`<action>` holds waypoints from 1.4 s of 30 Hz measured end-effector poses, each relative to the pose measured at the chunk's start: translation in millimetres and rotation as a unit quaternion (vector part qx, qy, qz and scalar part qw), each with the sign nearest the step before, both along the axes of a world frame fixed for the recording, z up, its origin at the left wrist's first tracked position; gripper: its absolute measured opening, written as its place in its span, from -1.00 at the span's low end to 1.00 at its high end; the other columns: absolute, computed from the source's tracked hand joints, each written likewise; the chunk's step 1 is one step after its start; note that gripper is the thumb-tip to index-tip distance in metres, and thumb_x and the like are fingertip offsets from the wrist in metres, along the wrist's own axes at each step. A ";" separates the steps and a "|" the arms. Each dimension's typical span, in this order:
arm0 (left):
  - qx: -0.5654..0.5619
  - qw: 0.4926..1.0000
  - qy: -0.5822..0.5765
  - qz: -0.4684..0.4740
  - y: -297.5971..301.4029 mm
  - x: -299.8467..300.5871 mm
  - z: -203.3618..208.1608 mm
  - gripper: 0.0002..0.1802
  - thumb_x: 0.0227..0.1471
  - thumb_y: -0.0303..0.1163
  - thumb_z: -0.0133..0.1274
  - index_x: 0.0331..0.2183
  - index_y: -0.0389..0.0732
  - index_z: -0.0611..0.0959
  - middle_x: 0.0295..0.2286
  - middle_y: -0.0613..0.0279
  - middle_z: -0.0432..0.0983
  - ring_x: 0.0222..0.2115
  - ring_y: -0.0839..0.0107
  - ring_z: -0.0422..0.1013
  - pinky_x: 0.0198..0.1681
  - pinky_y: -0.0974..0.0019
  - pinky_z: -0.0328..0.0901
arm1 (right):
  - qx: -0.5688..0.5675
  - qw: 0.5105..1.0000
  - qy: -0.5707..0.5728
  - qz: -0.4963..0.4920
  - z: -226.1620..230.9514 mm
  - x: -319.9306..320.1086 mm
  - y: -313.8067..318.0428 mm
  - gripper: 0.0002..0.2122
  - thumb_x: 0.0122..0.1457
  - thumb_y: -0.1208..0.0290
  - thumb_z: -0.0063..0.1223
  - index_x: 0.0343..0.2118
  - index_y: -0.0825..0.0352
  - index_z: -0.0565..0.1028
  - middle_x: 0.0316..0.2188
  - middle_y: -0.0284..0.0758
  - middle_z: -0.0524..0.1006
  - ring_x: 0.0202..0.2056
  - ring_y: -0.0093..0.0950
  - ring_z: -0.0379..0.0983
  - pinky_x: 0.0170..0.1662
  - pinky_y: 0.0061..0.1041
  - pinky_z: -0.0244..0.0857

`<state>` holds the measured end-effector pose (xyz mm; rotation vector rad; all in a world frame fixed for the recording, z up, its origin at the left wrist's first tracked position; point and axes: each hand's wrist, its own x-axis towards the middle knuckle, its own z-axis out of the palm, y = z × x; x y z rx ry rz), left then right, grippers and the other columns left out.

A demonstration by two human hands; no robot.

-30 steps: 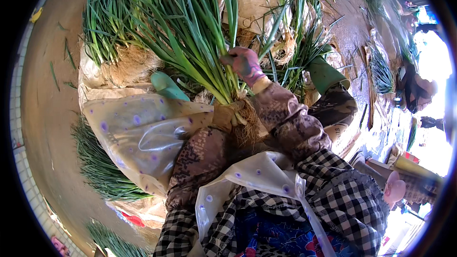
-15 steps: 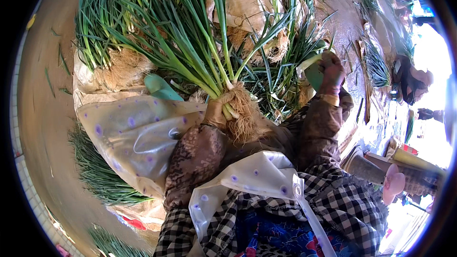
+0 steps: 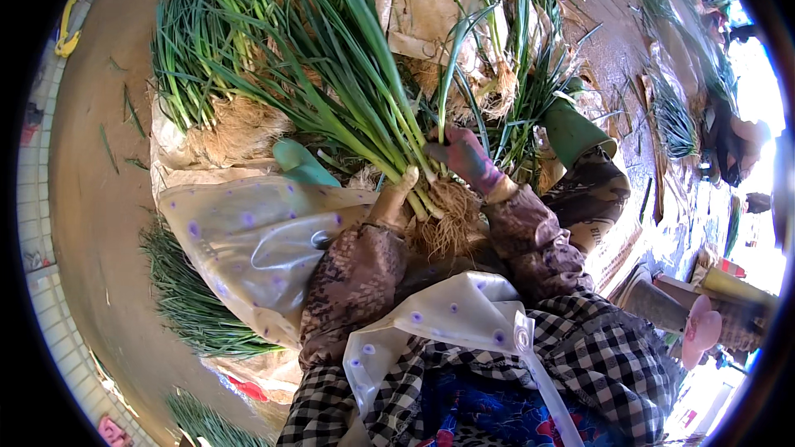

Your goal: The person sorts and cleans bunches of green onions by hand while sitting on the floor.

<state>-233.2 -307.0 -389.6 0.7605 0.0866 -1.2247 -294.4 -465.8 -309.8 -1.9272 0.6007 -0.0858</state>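
My left hand (image 3: 392, 200) is closed round the lower white stalks of a bunch of green onions (image 3: 364, 108). Their long leaves fan up and away, and the tangled pale roots (image 3: 451, 219) hang toward my lap. Just right of the bunch is my right hand (image 3: 465, 159), in what looks like a stained glove. Its fingers are pinched on the base of a green onion stalk at the bunch's right side, the leaf rising above them. A spotted clear plastic apron (image 3: 257, 228) spreads under my left forearm.
Piles of green onions lie at the far left (image 3: 219, 116), at the near left (image 3: 195, 290) and beyond my hands beside a beige sack (image 3: 443, 12). My green boots stand left (image 3: 302, 164) and right (image 3: 575, 131). Grey buckets (image 3: 650, 302) are at the right.
My right hand has come back left from beside the right boot to the bunch, and the pale strip it held is gone from it. My left hand keeps its hold on the bunch.
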 end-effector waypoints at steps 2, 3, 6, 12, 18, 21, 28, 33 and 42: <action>0.055 0.996 -0.036 -0.054 0.2 4.8 1.6 -0.64 -0.08 -0.22 0.09 -0.29 -0.28 0.50 -0.53 0.20 0.45 -0.61 0.38 0.40 -0.70 0.38 0.37 | 0.053 0.998 -0.008 0.045 -7.7 -9.0 8.7 -0.85 0.00 0.47 0.08 -0.36 0.38 0.46 -0.55 -0.38 0.47 -0.51 -0.67 0.33 -0.46 -0.61 0.25; 0.083 0.992 -0.054 -0.080 2.0 7.4 11.1 -0.66 -0.09 -0.21 0.10 -0.34 -0.30 0.54 -0.60 0.21 0.47 -0.72 0.39 0.40 -0.74 0.38 0.36 | 0.036 0.995 -0.054 0.070 -8.8 -10.4 12.7 -0.81 -0.01 0.48 0.09 -0.30 0.39 0.46 -0.50 -0.38 0.47 -0.47 -0.67 0.32 -0.41 -0.61 0.25; 0.137 0.990 0.006 0.009 -8.1 -0.5 39.8 -0.71 -0.10 -0.30 0.11 -0.34 -0.32 0.56 -0.64 0.21 0.45 -0.80 0.39 0.36 -0.84 0.39 0.28 | 0.137 0.989 -0.046 0.042 -9.7 -15.6 6.7 -0.77 0.00 0.44 0.10 -0.26 0.38 0.45 -0.47 -0.41 0.47 -0.44 -0.65 0.33 -0.37 -0.61 0.25; -0.062 0.997 0.043 0.020 -6.4 10.0 22.3 -0.60 -0.06 -0.51 -0.01 -0.12 -0.39 0.39 -0.61 0.38 0.32 -0.63 0.62 0.26 -0.57 0.54 0.25 | -0.288 0.935 0.109 -0.178 -18.3 -24.9 -44.3 -0.89 -0.05 0.48 0.09 -0.44 0.37 0.49 -0.58 -0.33 0.49 -0.58 -0.52 0.40 -0.52 -0.55 0.28; 0.025 0.996 0.073 -0.051 -4.6 7.3 23.0 -0.70 -0.07 -0.52 -0.01 -0.20 -0.26 0.44 -0.58 0.29 0.40 -0.58 0.50 0.37 -0.56 0.45 0.37 | -0.035 0.998 0.017 0.047 -11.7 -2.4 -26.7 -0.76 -0.08 0.41 0.15 -0.31 0.35 0.50 -0.52 -0.30 0.52 -0.49 -0.47 0.44 -0.34 -0.50 0.35; 0.037 0.997 0.071 -0.001 -2.5 1.4 9.2 -0.82 -0.08 -0.49 0.01 -0.32 -0.23 0.48 -0.58 0.30 0.40 -0.66 0.50 0.33 -0.64 0.45 0.32 | 0.440 0.893 -0.065 -0.070 -9.4 6.5 7.3 -0.74 0.01 0.44 0.05 -0.21 0.37 0.44 -0.49 -0.27 0.51 -0.55 -0.55 0.43 -0.47 -0.53 0.36; 0.038 0.999 0.013 0.015 -17.8 -4.4 15.0 -0.80 -0.10 -0.48 0.00 -0.32 -0.26 0.51 -0.54 0.28 0.42 -0.63 0.50 0.34 -0.69 0.43 0.29 | 0.118 0.986 -0.063 -0.101 0.9 35.3 -1.3 -0.69 -0.02 0.39 0.09 -0.21 0.43 0.41 -0.49 -0.29 0.49 -0.61 -0.54 0.38 -0.49 -0.61 0.27; 0.109 0.985 -0.076 -0.111 -4.9 8.5 45.0 -0.78 -0.10 -0.40 0.02 -0.33 -0.27 0.49 -0.61 0.25 0.36 -0.68 0.47 0.31 -0.85 0.34 0.19 | 0.064 0.997 -0.034 -0.011 -8.2 66.7 8.4 -0.74 -0.11 0.35 0.17 -0.41 0.43 0.47 -0.63 -0.34 0.44 -0.60 -0.61 0.34 -0.53 -0.65 0.21; 0.053 0.997 0.046 -0.041 -1.8 0.2 14.9 -0.83 -0.06 -0.45 0.01 -0.37 -0.34 0.47 -0.52 0.20 0.42 -0.60 0.46 0.33 -0.54 0.44 0.32 | 0.328 0.883 -0.279 -0.186 49.8 53.5 12.0 -0.93 -0.03 0.51 0.10 -0.49 0.32 0.44 -0.63 -0.36 0.46 -0.66 -0.59 0.34 -0.60 -0.62 0.23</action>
